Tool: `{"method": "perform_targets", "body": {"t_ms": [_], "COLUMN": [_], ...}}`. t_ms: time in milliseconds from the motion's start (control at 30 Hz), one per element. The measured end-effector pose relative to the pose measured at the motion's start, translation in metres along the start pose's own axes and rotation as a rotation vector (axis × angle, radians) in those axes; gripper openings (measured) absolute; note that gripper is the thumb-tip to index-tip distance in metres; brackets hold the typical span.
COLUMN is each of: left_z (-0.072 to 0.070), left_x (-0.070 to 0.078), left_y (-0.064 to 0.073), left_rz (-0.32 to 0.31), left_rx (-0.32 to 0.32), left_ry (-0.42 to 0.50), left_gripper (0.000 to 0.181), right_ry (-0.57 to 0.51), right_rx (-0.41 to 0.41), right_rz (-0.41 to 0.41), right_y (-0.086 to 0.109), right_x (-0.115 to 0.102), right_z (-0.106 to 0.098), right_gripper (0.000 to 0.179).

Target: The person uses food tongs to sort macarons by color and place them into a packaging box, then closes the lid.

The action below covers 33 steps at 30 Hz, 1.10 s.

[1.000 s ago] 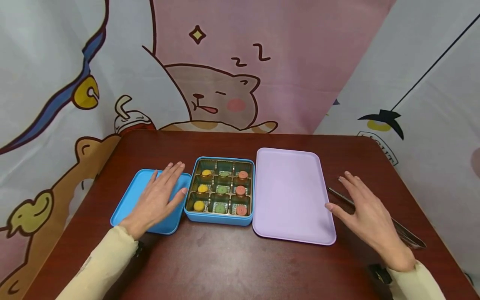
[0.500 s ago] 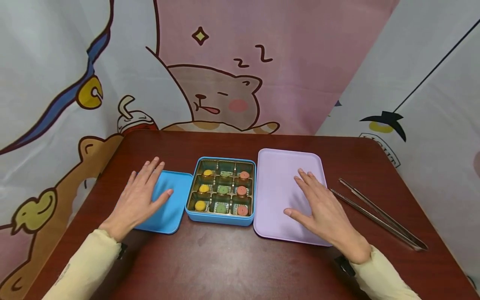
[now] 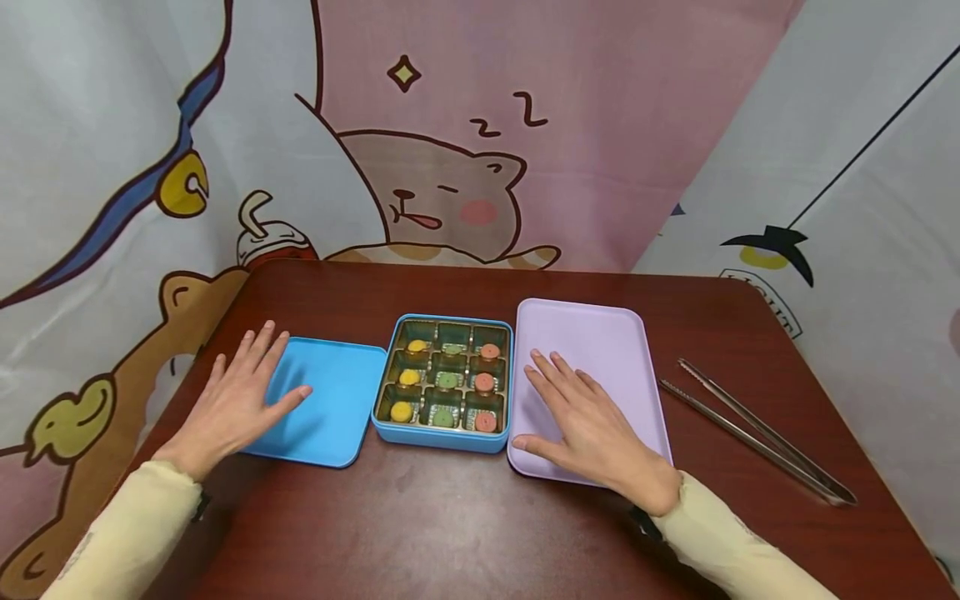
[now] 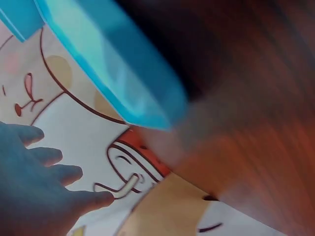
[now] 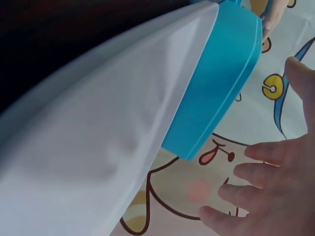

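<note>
My left hand [image 3: 236, 400] hovers with spread fingers over the left edge of a blue lid [image 3: 330, 404], holding nothing. Above the lilac tray [image 3: 607, 358] my right hand [image 3: 588, 429] is held flat, fingers spread and empty. In the right wrist view a gap shows between that hand [image 5: 275, 182] and the tray [image 5: 98, 147]. Between lid and tray stands a blue box [image 3: 442, 437] with a gold divided insert. Its compartments hold small round pieces: yellow [image 3: 409, 377] in the left column, green [image 3: 447, 380] in the middle, pink [image 3: 484, 382] in the right.
Metal tongs [image 3: 757, 433] lie spread on the table right of the tray. The dark red-brown table [image 3: 450, 525] ends at a printed cloth backdrop [image 3: 585, 150] behind and at both sides.
My right hand has moved left, from beside the tongs to over the tray, uncovering the tongs. My left hand has shifted left across the lid. Box, lid and tray stay put.
</note>
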<state>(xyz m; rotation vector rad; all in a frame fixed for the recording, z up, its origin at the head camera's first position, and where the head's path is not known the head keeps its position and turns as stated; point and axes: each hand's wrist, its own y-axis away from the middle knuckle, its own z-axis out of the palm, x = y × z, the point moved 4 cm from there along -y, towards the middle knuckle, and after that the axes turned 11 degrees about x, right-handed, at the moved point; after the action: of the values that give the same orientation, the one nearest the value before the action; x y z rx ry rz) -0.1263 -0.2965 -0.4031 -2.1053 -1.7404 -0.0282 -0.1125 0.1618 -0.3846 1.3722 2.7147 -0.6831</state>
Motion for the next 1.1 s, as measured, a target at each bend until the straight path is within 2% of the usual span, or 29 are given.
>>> {"method": "perform_targets", "body": {"t_ms": [200,500,633,867,1100], "left_z": [0.004,0.010,0.013,0.015,0.017], "left_x": [-0.027,-0.061,-0.068,-0.073,-0.075], "left_y": [0.002,0.001,0.003,0.004,0.004], "left_rz": [-0.062,-0.141,-0.144,-0.109,-0.068], "left_rx": [-0.061,-0.185,-0.217,-0.233,-0.217], "left_ry": [-0.019,-0.024,-0.018,-0.046,-0.060], "left_gripper": [0.100,0.099,0.095,0.080,0.065], "right_ry": [-0.004,0.005,0.003,0.001,0.007], "right_rx": [-0.038,-0.056,-0.074,-0.085,-0.096], "right_rz": [0.012,-0.016,-0.015,-0.017,-0.023], "right_y": [-0.005,-0.010,-0.010,-0.009,-0.009], "right_x": [-0.004,-0.010,-0.012,-0.013,-0.015], "right_z": [0.009,0.017,0.019,0.022,0.023], "right_gripper": [0.097,0.099,0.100,0.100,0.100]}}
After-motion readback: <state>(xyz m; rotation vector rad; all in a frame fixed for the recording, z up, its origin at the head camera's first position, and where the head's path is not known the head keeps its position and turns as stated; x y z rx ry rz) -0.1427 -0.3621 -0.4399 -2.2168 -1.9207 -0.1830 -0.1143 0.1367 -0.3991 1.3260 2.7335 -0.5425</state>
